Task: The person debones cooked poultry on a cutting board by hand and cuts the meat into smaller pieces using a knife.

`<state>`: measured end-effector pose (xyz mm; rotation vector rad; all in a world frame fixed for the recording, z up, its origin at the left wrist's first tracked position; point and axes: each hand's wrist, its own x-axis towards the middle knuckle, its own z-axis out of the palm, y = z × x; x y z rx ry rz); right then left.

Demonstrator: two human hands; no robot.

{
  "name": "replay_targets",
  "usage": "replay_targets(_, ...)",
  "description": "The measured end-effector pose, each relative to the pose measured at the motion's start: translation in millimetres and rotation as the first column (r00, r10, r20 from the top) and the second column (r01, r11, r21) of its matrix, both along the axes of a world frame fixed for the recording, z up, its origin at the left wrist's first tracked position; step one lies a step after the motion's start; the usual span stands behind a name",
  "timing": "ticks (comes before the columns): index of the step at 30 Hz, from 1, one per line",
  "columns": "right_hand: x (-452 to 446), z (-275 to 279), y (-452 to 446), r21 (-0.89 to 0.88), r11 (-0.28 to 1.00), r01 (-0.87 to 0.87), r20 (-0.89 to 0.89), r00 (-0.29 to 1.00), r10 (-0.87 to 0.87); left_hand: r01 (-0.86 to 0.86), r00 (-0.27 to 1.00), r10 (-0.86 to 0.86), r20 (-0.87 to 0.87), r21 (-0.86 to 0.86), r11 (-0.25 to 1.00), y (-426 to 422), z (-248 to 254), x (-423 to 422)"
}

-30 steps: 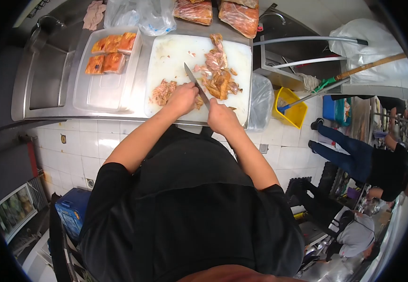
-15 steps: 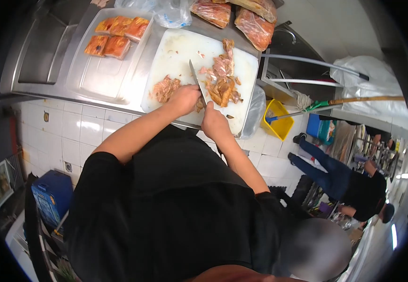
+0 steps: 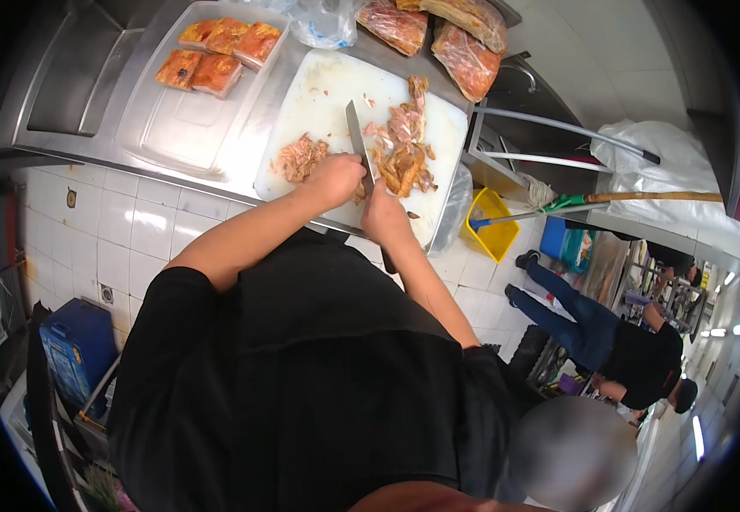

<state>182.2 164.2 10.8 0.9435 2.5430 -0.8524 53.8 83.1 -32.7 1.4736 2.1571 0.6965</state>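
Note:
My right hand (image 3: 387,213) is wrapped round the handle of a knife (image 3: 357,136), whose blade points away from me over the white cutting board (image 3: 314,94). Beside the blade, my left hand (image 3: 336,180) is closed, its fingertips at something too hidden to name. Chopped meat (image 3: 301,158) lies in a small pile left of my left hand. Larger torn meat pieces (image 3: 406,141) with browned skin lie right of the knife. A clear plastic tray (image 3: 178,128) stands to the left, holding several orange-skinned blocks (image 3: 214,74).
Wrapped meat slabs (image 3: 468,60) and a plastic bag (image 3: 323,21) lie behind the board. A sink (image 3: 71,81) is at far left. Right are a yellow bucket (image 3: 493,226), long poles and a person in black (image 3: 643,358).
The view has turned and shifted, so the board appears tilted. The knife blade stands more upright in view, and both hands remain close together at it.

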Motion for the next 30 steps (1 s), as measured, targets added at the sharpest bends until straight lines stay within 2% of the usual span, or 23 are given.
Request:
replay_targets(3, 0, 8, 10, 0.037, 0.997, -0.062, -0.066, 0.996, 0.064, 0.023, 0.999, -0.023, -0.046, 0.002, 1.0, 1, -6, 0)
replay_targets(4, 2, 20, 11, -0.004, 0.998, -0.067, -0.004, 0.998, 0.067, 0.023, 0.999, -0.023, -0.049, 0.002, 1.0, 2, -8, 0)
replay_targets(8, 2, 5, -3, 0.007, 1.0, -0.007, 0.047, 0.999, 0.007, 0.001, 0.996, 0.004, -0.085, 0.054, 0.999, -4, -10, 3)
replay_targets(10, -4, -8, -1, 0.023, 1.0, 0.0, -0.134, 0.991, 0.003, 0.014, 0.996, -0.01, -0.091, 0.045, 0.999, -5, -11, 2)
replay_targets(14, 3, 19, 3, 0.009, 0.998, -0.056, 0.023, 0.998, 0.056, 0.047, 0.987, -0.034, -0.159, 0.074, 0.996, -3, -9, -1)
replay_targets(17, 2, -7, -13, 0.017, 0.999, 0.045, -0.004, 0.999, -0.045, 0.053, 0.987, -0.044, -0.156, 0.055, 0.997, -9, -11, 4)
replay_targets(19, -5, -6, -7, 0.014, 0.999, 0.035, -0.018, 0.999, -0.035, 0.055, 0.984, -0.048, -0.17, 0.041, 0.998, -7, -10, 0)
replay_targets(21, -2, -1, 1, 0.023, 1.0, -0.009, -0.083, 0.996, 0.011, 0.081, 0.983, -0.062, -0.172, 0.104, 0.991, -9, -9, 1)
replay_targets(22, -3, 14, 1, 0.002, 1.0, -0.009, 0.011, 1.0, 0.009, 0.077, 0.982, -0.056, -0.182, 0.108, 0.991, -7, -9, -2)
replay_targets(24, 0, 4, -10, 0.003, 1.0, 0.023, -0.022, 1.0, -0.023, 0.068, 0.989, -0.043, -0.143, 0.169, 0.983, -11, -10, 4)
replay_targets(26, -3, -5, -17, 0.031, 0.996, 0.078, -0.046, 0.996, -0.077, 0.083, 0.985, -0.059, -0.162, 0.143, 0.986, -10, -12, 4)
replay_targets(30, -5, 5, -4, 0.012, 1.0, 0.012, -0.036, 0.999, -0.012, 0.114, 0.982, -0.093, -0.161, 0.124, 0.986, -10, -13, 0)
